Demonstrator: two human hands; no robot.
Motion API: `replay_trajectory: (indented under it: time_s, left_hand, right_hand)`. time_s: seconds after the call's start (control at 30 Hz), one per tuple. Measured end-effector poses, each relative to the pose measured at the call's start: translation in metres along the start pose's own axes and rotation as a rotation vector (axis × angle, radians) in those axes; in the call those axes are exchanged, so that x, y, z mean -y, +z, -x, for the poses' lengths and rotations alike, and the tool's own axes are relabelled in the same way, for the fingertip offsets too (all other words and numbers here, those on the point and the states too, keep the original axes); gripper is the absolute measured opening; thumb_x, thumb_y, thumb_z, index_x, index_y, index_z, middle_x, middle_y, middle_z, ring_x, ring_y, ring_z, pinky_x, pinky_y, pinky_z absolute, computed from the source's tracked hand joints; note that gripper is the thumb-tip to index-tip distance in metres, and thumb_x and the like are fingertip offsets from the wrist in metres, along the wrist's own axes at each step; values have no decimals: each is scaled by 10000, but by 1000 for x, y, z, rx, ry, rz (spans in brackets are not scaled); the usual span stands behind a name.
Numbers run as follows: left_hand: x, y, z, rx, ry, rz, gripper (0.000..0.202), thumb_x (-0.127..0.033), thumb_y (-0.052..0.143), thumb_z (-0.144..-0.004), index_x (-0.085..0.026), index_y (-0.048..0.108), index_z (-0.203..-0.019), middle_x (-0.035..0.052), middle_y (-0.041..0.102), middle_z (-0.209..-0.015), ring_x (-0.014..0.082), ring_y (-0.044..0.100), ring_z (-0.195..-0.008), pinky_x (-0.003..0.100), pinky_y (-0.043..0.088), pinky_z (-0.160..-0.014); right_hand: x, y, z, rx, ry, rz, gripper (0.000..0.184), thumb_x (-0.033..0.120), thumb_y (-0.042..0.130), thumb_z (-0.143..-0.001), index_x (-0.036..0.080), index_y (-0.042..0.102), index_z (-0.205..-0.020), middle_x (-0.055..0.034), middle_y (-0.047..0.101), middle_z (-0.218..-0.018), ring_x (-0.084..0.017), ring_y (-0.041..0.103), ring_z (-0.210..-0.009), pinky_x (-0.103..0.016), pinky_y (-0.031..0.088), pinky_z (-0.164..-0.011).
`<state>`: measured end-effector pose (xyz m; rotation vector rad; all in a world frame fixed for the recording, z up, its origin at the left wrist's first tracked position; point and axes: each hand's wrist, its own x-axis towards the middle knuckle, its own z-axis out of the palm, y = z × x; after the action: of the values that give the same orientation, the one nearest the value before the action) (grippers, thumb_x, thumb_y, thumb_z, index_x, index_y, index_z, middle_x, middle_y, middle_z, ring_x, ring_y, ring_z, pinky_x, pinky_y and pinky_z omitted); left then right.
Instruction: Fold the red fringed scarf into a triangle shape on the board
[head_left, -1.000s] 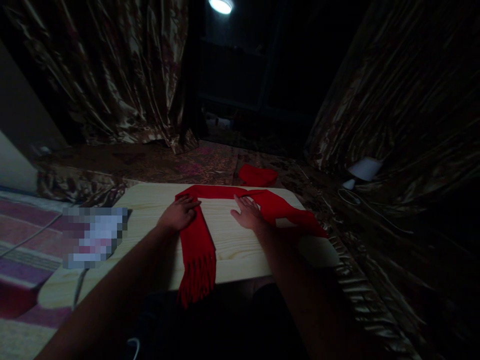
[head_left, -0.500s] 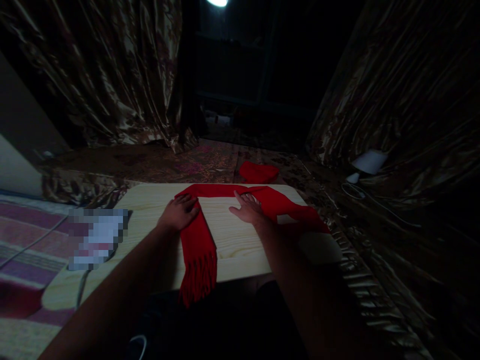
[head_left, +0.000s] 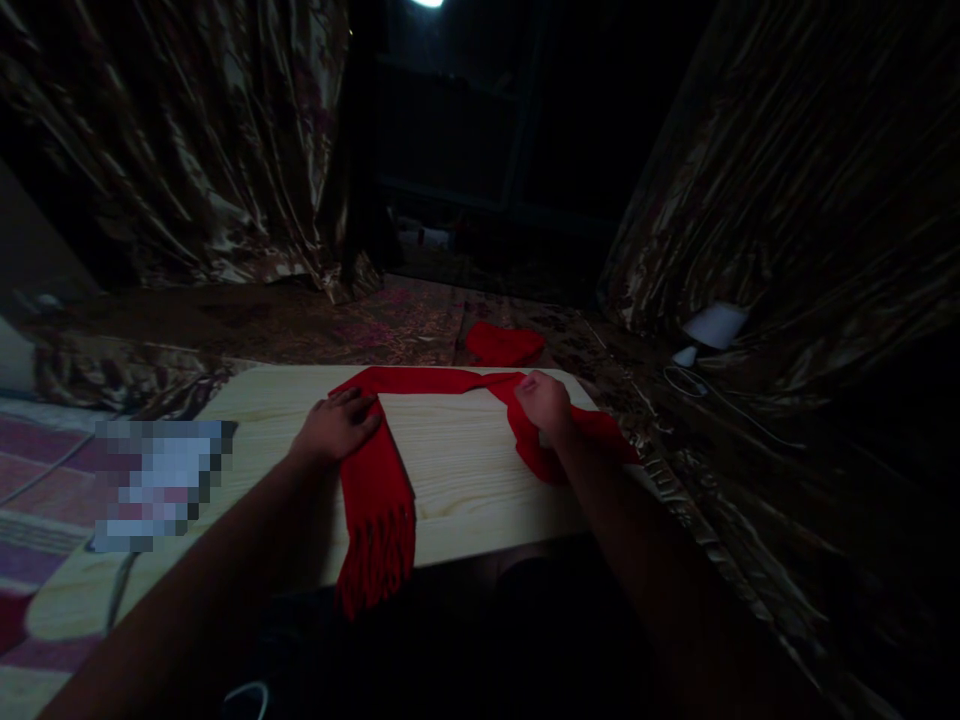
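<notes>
A red scarf (head_left: 377, 467) lies bent across a light wooden table (head_left: 457, 460). One fringed end hangs over the near edge, a narrow stretch runs along the far edge, and the rest lies bunched at the right. My left hand (head_left: 335, 424) rests flat on the scarf at its left bend, fingers spread. My right hand (head_left: 547, 402) is closed on the scarf at the right bend; its fingertips are partly hidden.
A second red cloth (head_left: 504, 343) lies beyond the table's far edge. At the left stands a blurred-out flat device (head_left: 161, 485) with a cable. A small white lamp (head_left: 716, 325) with a cord is at the right. Patterned curtains (head_left: 247, 150) hang behind.
My right hand has moved right along the scarf and gone from spread fingers to a closed grip. The scarf's right part is more bunched. My left hand stays on its bend.
</notes>
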<state>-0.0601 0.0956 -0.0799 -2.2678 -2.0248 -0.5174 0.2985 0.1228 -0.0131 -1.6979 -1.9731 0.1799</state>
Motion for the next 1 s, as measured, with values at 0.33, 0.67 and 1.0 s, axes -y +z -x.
replay_trajectory:
  time_s: [0.33, 0.67, 1.0]
  left_hand:
    - [-13, -16, 1, 45, -61, 101, 860, -586, 440, -931, -188, 175, -1646, 166, 547, -1499, 344, 503, -1387, 475, 381, -1125]
    - [-10, -7, -4, 102, -124, 56, 948, -645, 394, -907, -33, 199, -1605, 252, 485, -1524, 359, 449, -1426, 485, 323, -1147]
    - [-12, -11, -3, 92, -119, 76, 871, -642, 404, -907, -90, 289, -1571, 235, 493, -1523, 364, 466, -1409, 519, 304, -1155]
  right_hand:
    - [-81, -66, -16, 268, 159, 118, 624, 584, 715, -828, 197, 643, -1312, -120, 692, -1302, -268, 660, -1161, -323, 499, -943]
    - [-46, -45, -17, 361, 171, 427, 526, 372, 696, -861, 140, 562, -1314, -182, 697, -1190, -299, 678, -1092, -340, 506, -872]
    - [-41, -67, -18, 175, -153, 609, 463, 166, 438, -957, 170, 520, -1413, -212, 523, -1406, -350, 499, -1280, -487, 378, -1076]
